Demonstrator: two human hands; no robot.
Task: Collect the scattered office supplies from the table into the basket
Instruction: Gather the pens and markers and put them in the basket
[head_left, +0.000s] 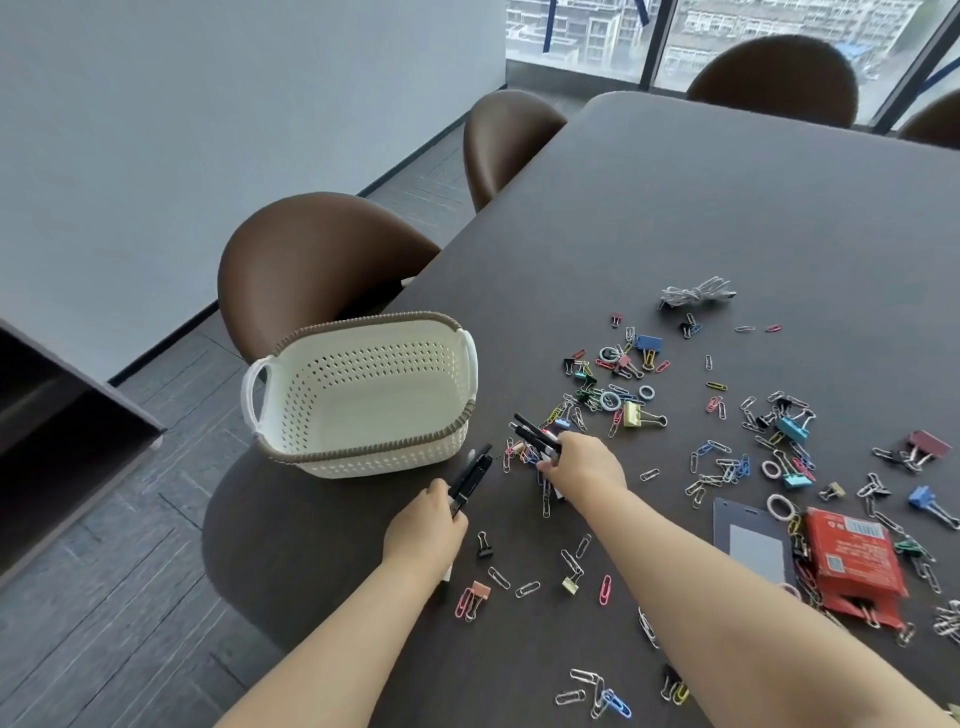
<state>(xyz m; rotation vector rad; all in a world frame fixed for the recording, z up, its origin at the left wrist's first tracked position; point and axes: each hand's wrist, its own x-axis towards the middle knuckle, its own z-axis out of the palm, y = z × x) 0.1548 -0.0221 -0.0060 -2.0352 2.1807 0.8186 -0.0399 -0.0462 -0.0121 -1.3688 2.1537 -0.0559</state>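
A white perforated basket with a brown woven rim stands near the left edge of the dark table, by its near-left rounded corner; nothing shows inside it. Just in front of the basket, the left hand is closed around a few black pens, their tips pointing up toward the basket's near wall. Below this hand, toward the near edge, lie a small black binder clip, a pink binder clip and loose paper clips.

To the right, the right hand is curled over another bunch of black pens, which stick out past the fingers toward the basket's right corner. It rests among coloured paper clips.

Further right, the middle of the table is strewn with paper clips, coloured binder clips and small rings: a blue binder clip, a gold binder clip and a light blue one. A bundled white cable lies beyond them, farther from the near edge. Toward the right edge sit a dark red binder clip, a grey card and a red packet, touching clips around it.
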